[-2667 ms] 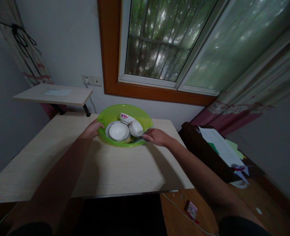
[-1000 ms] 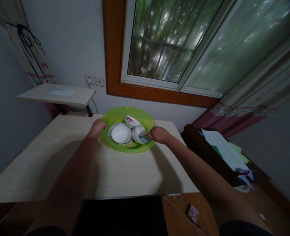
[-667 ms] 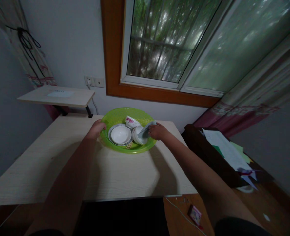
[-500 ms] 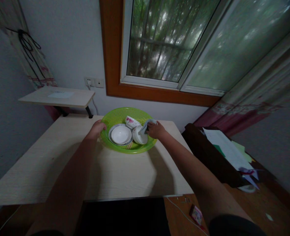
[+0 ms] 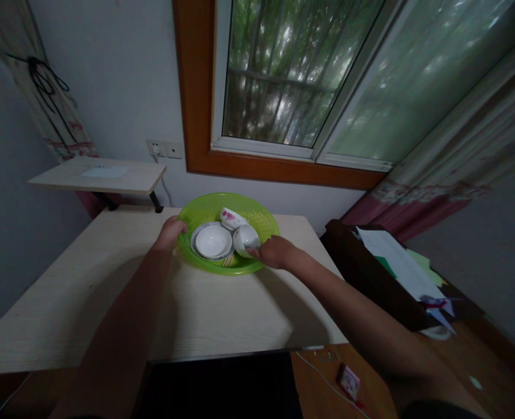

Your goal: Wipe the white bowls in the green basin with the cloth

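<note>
Left hand point(image 5: 171, 231) grips green basin point(image 5: 259, 219), right hand point(image 5: 273, 252) angled inward

Place: you are in a home, by its furnishings.
Window point(image 5: 301, 75): brown-trimmed, beyond your worktop point(image 5: 226, 314).
Curtains point(image 5: 466, 151): floral-banded, left and right beyond your worktop.
Bowls point(image 5: 213, 242): one pink-flowered, in a green basin point(image 5: 259, 216) at your worktop's far side.
Floor point(image 5: 312, 398): wood-toned, below your worktop.

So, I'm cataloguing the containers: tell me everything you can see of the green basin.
The green basin is wide, rounded, seemingly plastic, with a patterned inner wall. It appears to rest on the pale table, holding bowls and thin sticks. The left grip holds its rim; the right grip overlaps the opposite side, contact unclear.
</note>
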Demonstrator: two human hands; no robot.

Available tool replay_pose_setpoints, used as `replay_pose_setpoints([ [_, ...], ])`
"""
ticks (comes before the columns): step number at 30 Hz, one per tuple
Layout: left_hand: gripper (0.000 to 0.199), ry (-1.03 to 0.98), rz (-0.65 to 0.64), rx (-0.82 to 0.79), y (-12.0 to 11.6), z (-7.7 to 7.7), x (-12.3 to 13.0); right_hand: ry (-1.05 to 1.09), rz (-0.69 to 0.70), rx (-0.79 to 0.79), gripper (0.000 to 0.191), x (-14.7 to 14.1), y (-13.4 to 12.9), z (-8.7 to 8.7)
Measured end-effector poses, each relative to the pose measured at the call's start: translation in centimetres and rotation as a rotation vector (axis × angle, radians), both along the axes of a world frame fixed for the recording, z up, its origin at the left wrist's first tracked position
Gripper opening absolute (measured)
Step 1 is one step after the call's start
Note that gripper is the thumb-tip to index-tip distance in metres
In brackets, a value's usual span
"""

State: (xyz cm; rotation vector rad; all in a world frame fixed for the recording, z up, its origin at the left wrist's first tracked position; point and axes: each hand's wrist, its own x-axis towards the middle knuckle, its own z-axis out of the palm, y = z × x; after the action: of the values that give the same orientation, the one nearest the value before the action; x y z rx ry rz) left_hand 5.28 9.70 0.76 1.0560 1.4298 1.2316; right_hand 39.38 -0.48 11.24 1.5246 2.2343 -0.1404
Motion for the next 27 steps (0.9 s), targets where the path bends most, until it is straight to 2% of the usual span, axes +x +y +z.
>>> replay_pose_setpoints([
  [3,0.03,0.046,0.03,-0.022,-0.1,0.2,0.1,0.101,-0.041,-0.112,0.087,-1.5,-0.9,1.2],
  [6,0.029,0.06,0.036,-0.033,-0.1,0.3,0.1,0.271,0.026,-0.277,0.096,-3.1,-1.0,1.5],
  [9,0.031,0.063,0.034,-0.033,-0.1,0.3,0.1,0.492,0.087,-0.415,0.092,-4.7,-0.6,0.6],
  [13,0.033,0.078,0.036,-0.048,-0.1,0.6,0.2,0.815,0.16,-0.461,0.077,-6.0,0.3,-1.3],
  [15,0.034,0.076,0.039,-0.068,-0.3,0.9,0.3,0.87,0.152,-0.485,0.076,-5.5,0.9,-1.8],
  [17,0.034,0.073,0.042,-0.075,-0.4,1.2,0.4,0.829,0.104,-0.518,0.073,-4.3,1.5,-1.8],
  [20,0.033,0.071,0.045,-0.079,-0.4,1.4,0.3,0.655,0.01,-0.518,0.068,-1.6,2.7,-1.1],
  [24,0.035,0.05,0.027,-0.085,0.1,0.8,0.1,0.268,-0.069,-0.401,0.055,1.4,4.6,0.2],
  [27,0.037,0.033,-0.001,-0.082,0.4,0.3,-0.1,0.033,-0.054,-0.331,0.042,2.2,6.0,0.3],
])
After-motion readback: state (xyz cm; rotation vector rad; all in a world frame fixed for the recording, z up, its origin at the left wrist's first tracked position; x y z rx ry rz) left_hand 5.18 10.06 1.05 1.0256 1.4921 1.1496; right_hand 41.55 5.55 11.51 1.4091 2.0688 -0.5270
